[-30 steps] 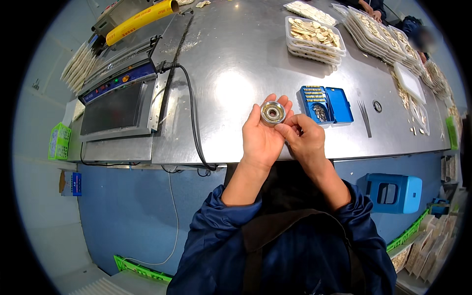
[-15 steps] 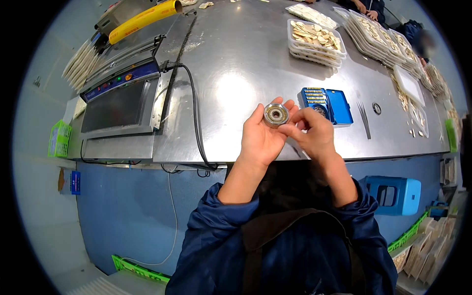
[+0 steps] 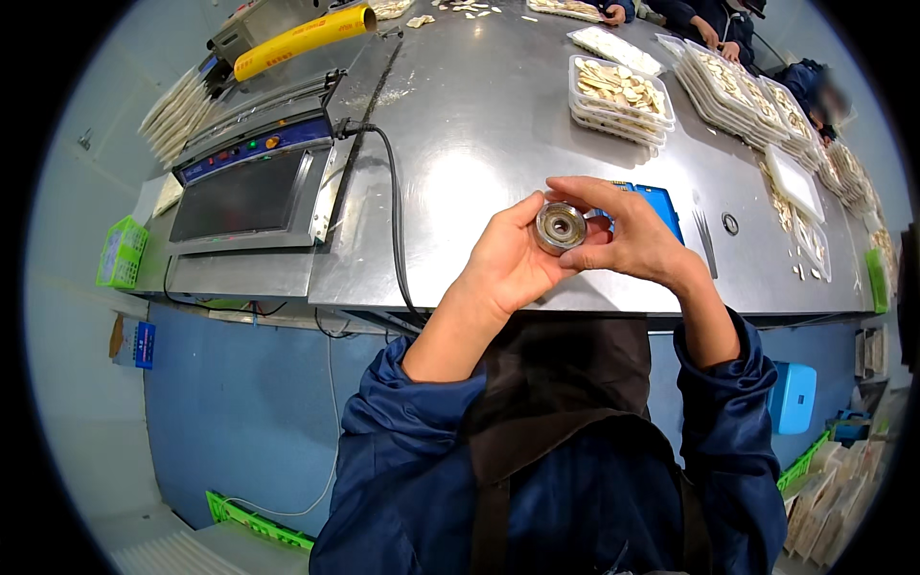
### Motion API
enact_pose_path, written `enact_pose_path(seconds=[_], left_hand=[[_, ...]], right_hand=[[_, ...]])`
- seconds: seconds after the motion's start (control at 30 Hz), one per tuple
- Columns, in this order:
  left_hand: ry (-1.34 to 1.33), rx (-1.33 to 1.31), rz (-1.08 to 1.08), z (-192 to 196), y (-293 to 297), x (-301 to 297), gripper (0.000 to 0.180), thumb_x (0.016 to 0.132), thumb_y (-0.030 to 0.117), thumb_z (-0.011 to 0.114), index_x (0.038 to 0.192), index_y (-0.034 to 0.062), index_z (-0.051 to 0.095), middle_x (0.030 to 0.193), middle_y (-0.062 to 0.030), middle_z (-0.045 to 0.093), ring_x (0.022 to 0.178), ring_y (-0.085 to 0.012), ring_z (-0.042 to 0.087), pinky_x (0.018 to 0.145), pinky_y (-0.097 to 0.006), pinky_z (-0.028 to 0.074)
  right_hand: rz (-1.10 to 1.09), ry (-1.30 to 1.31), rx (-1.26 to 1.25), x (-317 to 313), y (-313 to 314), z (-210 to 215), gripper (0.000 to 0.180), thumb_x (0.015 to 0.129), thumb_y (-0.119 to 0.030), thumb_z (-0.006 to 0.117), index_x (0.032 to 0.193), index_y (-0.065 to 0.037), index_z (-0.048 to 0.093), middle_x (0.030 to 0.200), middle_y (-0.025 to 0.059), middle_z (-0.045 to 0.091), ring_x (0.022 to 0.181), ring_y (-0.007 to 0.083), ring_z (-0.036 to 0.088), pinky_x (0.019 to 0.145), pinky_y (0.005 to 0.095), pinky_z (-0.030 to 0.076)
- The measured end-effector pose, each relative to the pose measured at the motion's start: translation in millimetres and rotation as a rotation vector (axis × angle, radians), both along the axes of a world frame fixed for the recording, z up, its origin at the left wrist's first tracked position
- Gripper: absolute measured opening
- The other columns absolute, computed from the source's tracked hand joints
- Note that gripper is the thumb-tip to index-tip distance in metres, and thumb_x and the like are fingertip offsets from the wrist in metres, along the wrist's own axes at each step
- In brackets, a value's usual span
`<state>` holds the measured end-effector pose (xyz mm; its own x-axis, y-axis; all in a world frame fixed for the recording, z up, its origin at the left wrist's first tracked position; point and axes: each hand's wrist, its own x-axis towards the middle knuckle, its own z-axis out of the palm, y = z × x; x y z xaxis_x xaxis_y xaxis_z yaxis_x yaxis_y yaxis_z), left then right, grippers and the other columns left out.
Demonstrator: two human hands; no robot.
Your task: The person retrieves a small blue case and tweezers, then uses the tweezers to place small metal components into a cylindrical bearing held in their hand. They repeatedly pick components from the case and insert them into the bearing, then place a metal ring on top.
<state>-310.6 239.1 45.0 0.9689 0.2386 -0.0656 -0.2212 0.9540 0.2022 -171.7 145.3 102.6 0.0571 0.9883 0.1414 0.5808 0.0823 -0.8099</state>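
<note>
Presently, we hold up one round metal bearing (image 3: 561, 240), shiny at its outer rim, brownish in its groove, with a small hole at the centre. It is above the surface (image 3: 479, 125), near the front edge. The grip of our left hand (image 3: 510, 261) and of our right hand (image 3: 640, 235) both grasp it. Our right hand partly covers the blue box (image 3: 661, 206). Right of this box lie a thin pronged metal tool (image 3: 707, 249) and a dark ring (image 3: 730, 224). At left, a black cable (image 3: 396, 220) reaches the front edge.
</note>
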Motion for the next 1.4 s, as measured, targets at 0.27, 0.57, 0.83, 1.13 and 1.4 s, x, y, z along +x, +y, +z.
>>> enact_pose_path(seconds=[0.27,0.57,0.83,1.13,1.4], left_hand=[[0.045,0.111,0.159,8.3,-13.8,-4.5,0.058,0.100,0.038,0.010,0.125,-0.0039,0.041,0.118,-0.0181,0.051,0.112,-0.0317,0.051,0.097,-0.044,0.043],[0.098,-0.005,0.050,0.7,-7.4,-7.0,0.057,0.099,0.041,0.021,0.129,-0.0059,0.034,0.127,-0.0321,0.042,0.123,-0.0420,0.041,0.102,-0.051,0.037],[0.046,0.066,-0.038,11.2,-2.6,-3.0,0.057,0.100,0.041,0.015,0.125,-0.0048,0.037,0.120,-0.0237,0.048,0.113,-0.0367,0.050,0.097,-0.047,0.043],[0.047,-0.113,0.165,-1.3,-15.0,9.9,0.047,0.101,0.034,0.020,0.124,-0.0027,0.038,0.126,-0.0233,0.044,0.118,-0.0348,0.044,0.104,-0.046,0.036],[0.064,-0.152,0.192,-4.8,-5.4,10.7,0.044,0.100,0.030,0.026,0.122,-0.0054,0.039,0.132,-0.0306,0.035,0.128,-0.0430,0.032,0.109,-0.050,0.029]], right_hand=[[-0.270,0.005,0.263,-25.7,-5.6,-21.4,0.067,0.060,-0.010,0.081,0.120,-0.003,0.053,0.103,0.0121,0.064,0.096,0.0213,0.062,0.076,0.0295,0.050],[-0.122,-0.255,0.161,-2.0,-15.6,-15.2,0.086,0.058,-0.023,0.086,0.131,-0.004,0.044,0.115,0.0132,0.059,0.105,0.0249,0.058,0.088,0.0329,0.048],[-0.108,0.109,0.043,-8.1,-9.8,-12.5,0.075,0.060,-0.004,0.078,0.129,-0.004,0.048,0.112,0.0130,0.061,0.109,0.0222,0.058,0.090,0.0318,0.047],[-0.285,-0.005,0.166,-10.4,-11.6,-21.7,0.071,0.064,-0.007,0.080,0.127,-0.002,0.048,0.108,0.0129,0.064,0.101,0.0216,0.061,0.087,0.0305,0.047],[-1.001,-0.539,-0.099,160.6,-115.3,-68.4,0.036,0.082,-0.024,0.064,0.106,0.003,0.062,0.089,0.0210,0.065,0.082,0.0310,0.064,0.074,0.0360,0.049]])
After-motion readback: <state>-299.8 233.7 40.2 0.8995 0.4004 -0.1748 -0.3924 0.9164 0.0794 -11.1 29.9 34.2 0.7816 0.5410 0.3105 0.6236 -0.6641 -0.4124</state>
